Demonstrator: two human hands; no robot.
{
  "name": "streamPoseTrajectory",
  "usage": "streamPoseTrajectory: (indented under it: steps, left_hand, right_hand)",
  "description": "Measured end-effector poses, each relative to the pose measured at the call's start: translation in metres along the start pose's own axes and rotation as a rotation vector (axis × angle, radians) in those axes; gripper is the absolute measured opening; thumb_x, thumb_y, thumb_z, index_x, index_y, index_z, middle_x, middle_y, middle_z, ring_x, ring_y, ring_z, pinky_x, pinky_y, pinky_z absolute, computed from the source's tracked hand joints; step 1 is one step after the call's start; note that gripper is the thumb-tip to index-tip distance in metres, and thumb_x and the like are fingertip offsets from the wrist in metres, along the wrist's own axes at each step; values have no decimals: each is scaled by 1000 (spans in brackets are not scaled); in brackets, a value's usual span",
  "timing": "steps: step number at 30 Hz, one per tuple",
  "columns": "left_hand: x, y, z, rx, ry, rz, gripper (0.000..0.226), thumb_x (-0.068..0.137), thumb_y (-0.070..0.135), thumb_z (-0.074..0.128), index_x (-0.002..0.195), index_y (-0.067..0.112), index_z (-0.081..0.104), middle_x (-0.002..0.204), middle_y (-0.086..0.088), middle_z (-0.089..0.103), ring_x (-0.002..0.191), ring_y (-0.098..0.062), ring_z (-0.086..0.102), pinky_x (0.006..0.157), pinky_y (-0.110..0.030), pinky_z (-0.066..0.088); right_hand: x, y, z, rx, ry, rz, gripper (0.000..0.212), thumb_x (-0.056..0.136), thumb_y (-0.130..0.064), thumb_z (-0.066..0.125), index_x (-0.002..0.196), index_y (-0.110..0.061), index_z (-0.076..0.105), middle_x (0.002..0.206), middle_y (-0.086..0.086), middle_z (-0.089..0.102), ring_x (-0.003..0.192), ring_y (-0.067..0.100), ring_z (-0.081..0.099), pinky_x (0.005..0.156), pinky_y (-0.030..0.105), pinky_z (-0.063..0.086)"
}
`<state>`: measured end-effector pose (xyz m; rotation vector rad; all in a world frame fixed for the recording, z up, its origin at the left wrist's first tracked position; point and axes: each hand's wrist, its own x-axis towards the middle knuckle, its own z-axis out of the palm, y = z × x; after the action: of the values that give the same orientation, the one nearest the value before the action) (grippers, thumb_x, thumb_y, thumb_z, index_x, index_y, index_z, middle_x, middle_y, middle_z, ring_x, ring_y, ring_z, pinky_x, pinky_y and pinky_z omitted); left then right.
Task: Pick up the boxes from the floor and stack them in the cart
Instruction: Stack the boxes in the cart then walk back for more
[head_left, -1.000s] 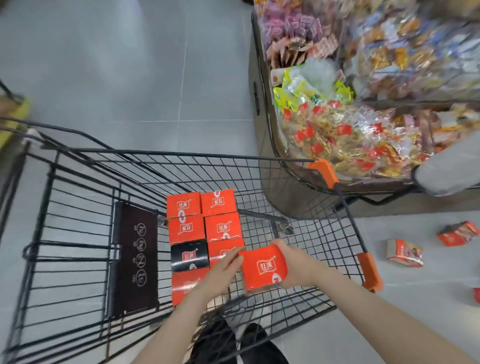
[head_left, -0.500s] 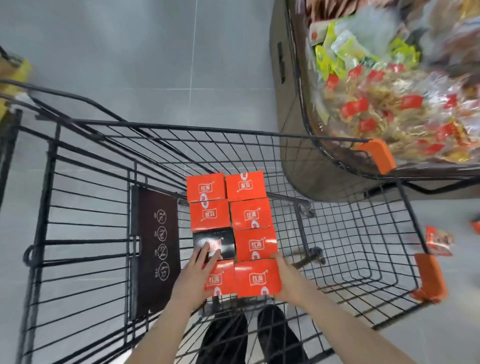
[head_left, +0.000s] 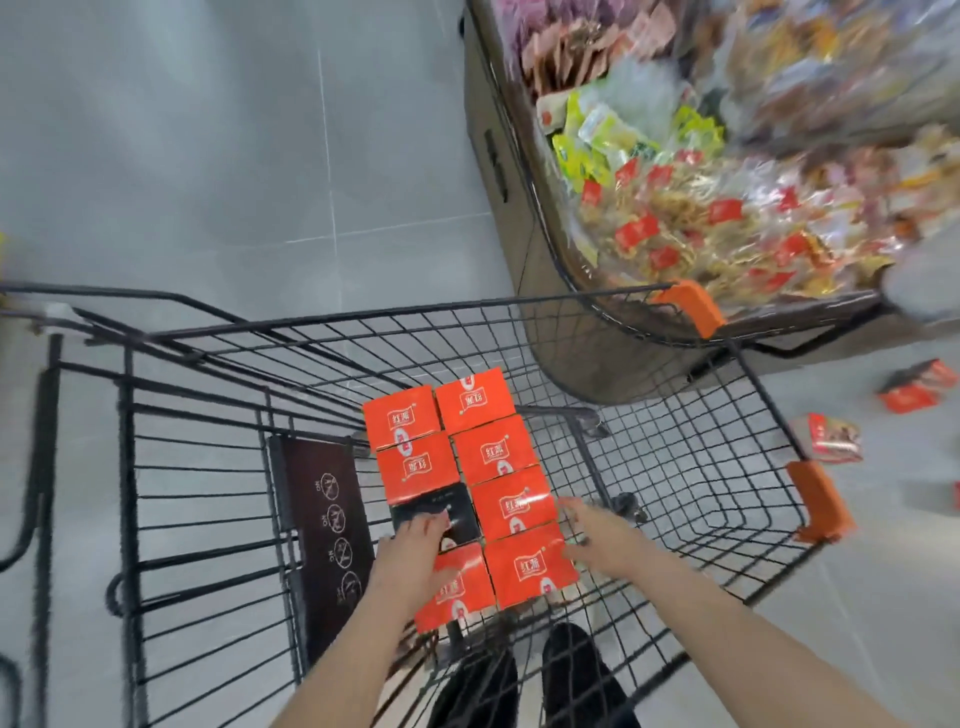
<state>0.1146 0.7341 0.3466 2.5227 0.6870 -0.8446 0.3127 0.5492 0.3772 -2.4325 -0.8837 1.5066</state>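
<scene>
Definitely a shop, looks like a supermarket aisle: black wire cart on grey tiled floor, right next to a big bin piled with bagged snacks.

Both bare forearms extend forward and downward from the lower edge of the view, converging slightly toward the centre. The left hand lies palm down with fingers straight and spread a little, fingertips pointing away from the body; it curls round nothing. The right hand is also palm down, fingers relaxed and loosely extended, thumb toward the left hand; it grips nothing. The two hands are level with each other and apart. Both wrists are straight, in line with the forearms. Two dark shoes show below, between the forearms.
</scene>
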Motion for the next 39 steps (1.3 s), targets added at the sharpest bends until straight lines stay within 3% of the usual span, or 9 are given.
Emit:
streamPoseTrajectory:
  steps: [3, 6, 11, 14, 17, 23, 32, 36, 39]
  left_hand:
    - [7, 15, -46, 25, 126, 76, 65, 90, 51, 52, 144, 21, 31, 138, 0, 41, 123, -19, 45, 97, -37, 43]
    - [13, 47, -93, 31, 260, 190, 57, 89, 51, 52, 135, 19, 40, 127, 1, 46, 115, -20, 50, 92, -39, 46]
    - [13, 127, -157, 101, 437, 427, 51, 89, 58, 44, 121, 18, 49, 116, -1, 51, 108, -23, 52, 85, -38, 45]
    - [9, 186, -178, 198, 479, 558, 69, 82, 69, 20, 124, 21, 48, 117, 2, 50, 108, -20, 52, 85, -36, 46]
    - [1, 255, -188, 245, 488, 683, 62, 88, 65, 30, 128, 20, 46, 121, 1, 49, 111, -20, 50, 88, -37, 45]
    - [-33, 415, -175, 317, 544, 900, 52, 91, 53, 45, 130, 18, 46, 124, 0, 49, 114, -23, 50, 90, -39, 44]
    - [-112, 636, -102, 331, 572, 1121, 76, 75, 64, 17, 125, 17, 50, 120, -3, 52, 109, -26, 53, 83, -39, 46]
    - [-137, 708, -73, 333, 516, 1200, 50, 91, 48, 46, 128, 14, 48, 126, -5, 49, 114, -27, 52, 85, -37, 42]
    - [-140, 754, -59, 319, 484, 1261, 60, 86, 54, 38, 128, 14, 49, 124, -6, 52, 114, -26, 52, 85, -37, 44]
  right_hand:
    - [-28, -7, -30, -21, 156, 24, 60, 92, -33, 58, 145, -27, 30, 145, 0, 42, 121, 18, 52, 99, 34, 43]
    - [-62, -2, -58, -18, 296, 19, 52, 96, -31, 52, 143, -25, 32, 143, 2, 45, 108, 14, 57, 89, 32, 50]
    - [-127, 26, -99, -14, 544, 48, 50, 96, -31, 52, 142, -26, 37, 143, -2, 43, 119, 17, 53, 97, 31, 43]
    - [-171, 59, -109, -6, 684, 100, 50, 94, -35, 52, 141, -30, 38, 141, -4, 46, 122, 18, 50, 99, 35, 43]
    - [-221, 100, -112, 0, 823, 180, 49, 95, -34, 50, 142, -30, 37, 141, -2, 45, 128, 20, 45, 98, 32, 39]
    - [-327, 210, -97, 63, 1087, 287, 49, 92, -29, 57, 140, -23, 46, 143, -2, 47, 129, 21, 46, 100, 27, 34]
    - [-485, 372, -64, 152, 1229, 461, 51, 92, -34, 55, 141, -26, 41, 144, -2, 42, 130, 21, 42, 101, 33, 37]
    - [-534, 430, -49, 258, 1271, 529, 51, 92, -31, 56, 140, -25, 41, 144, -1, 41, 130, 23, 42, 103, 36, 38]
    - [-560, 470, -39, 319, 1310, 576, 54, 91, -32, 56, 142, -24, 39, 146, -2, 39, 132, 21, 40, 103, 36, 40]
